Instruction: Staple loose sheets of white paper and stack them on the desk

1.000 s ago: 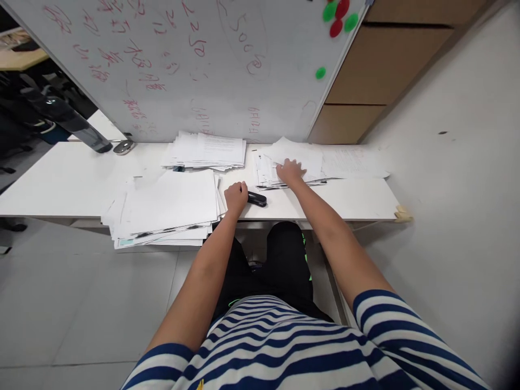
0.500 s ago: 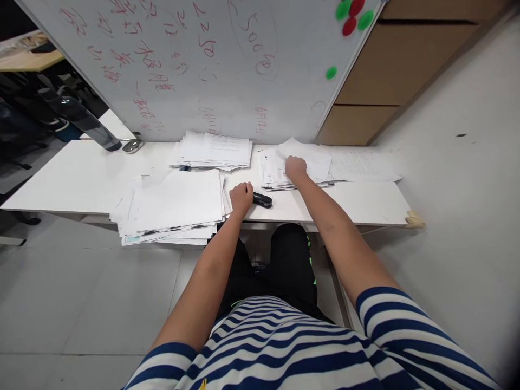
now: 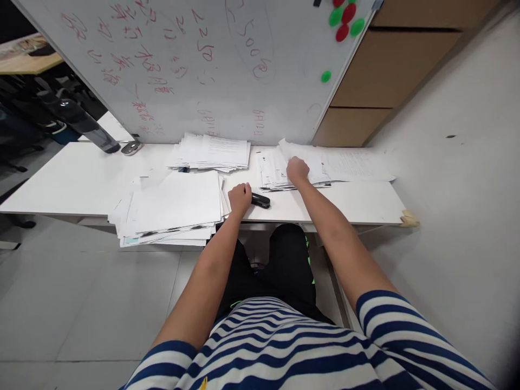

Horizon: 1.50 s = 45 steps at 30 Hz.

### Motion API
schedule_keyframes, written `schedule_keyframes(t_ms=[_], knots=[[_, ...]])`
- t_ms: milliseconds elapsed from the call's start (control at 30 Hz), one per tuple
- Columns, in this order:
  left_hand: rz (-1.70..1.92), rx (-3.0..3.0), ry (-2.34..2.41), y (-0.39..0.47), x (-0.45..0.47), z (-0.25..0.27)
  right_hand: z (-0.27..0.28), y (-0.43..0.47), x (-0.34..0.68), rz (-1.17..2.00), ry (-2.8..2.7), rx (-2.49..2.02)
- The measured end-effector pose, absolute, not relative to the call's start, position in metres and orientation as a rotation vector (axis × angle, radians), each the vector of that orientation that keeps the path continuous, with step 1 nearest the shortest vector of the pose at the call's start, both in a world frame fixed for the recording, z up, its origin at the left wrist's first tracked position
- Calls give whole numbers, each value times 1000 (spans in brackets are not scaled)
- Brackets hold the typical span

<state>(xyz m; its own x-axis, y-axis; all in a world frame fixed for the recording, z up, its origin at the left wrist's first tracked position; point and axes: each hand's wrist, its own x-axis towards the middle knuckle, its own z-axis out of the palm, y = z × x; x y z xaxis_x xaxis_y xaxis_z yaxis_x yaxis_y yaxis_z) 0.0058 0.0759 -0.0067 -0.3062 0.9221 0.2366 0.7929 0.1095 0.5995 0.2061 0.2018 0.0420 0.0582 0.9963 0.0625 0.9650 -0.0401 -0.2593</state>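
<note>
My left hand point(image 3: 240, 198) is closed around one end of a black stapler point(image 3: 260, 201), which lies near the front edge of the white desk point(image 3: 353, 203). On a paper stack point(image 3: 268, 172) to the right, my right hand point(image 3: 298, 171) is closed on a white sheet point(image 3: 312, 157) whose far corner curls up. My fingers hide the gripped edge. Beside my left hand is a larger, uneven pile of papers point(image 3: 179, 200) that overhangs the front edge. Behind it sits another paper stack point(image 3: 225, 151) with print on top.
A whiteboard point(image 3: 162, 65) with red writing and round magnets rises behind the desk. A written sheet point(image 3: 359, 164) lies at the right. At the far left are a computer mouse point(image 3: 131, 148) and a dark bottle point(image 3: 91, 127). Brown boxes point(image 3: 402, 67) and a wall border the right.
The sheet under my right hand has turned over at its far corner and shifted, baring more of the stack's print. My left hand stays on the stapler. The view has shifted slightly.
</note>
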Motion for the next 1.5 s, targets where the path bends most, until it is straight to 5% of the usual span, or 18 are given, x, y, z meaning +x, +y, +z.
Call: schedule_keyframes(t_ms=[267, 533, 733, 900, 1100, 1333, 1500], knots=[[959, 1713, 2196, 77, 6, -8, 63, 100, 234, 208, -1624, -1575], [1192, 1794, 2001, 68, -1, -4, 36, -16, 274, 182, -1422, -1689], [1328, 2007, 1435, 15, 39, 24, 30, -42, 287, 101, -1495, -1671], [1239, 1564, 1019, -3, 77, 50, 52, -52, 282, 143, -1499, -1582], [1271, 1308, 1042, -8, 70, 71, 62, -51, 276, 375, -1277, -1518], [1495, 1133, 1190, -7, 64, 76, 41, -42, 257, 1182, -1011, -1182], [1554, 1124, 1304, -7, 64, 71, 40, -44, 254, 1120, -1241, -1257]])
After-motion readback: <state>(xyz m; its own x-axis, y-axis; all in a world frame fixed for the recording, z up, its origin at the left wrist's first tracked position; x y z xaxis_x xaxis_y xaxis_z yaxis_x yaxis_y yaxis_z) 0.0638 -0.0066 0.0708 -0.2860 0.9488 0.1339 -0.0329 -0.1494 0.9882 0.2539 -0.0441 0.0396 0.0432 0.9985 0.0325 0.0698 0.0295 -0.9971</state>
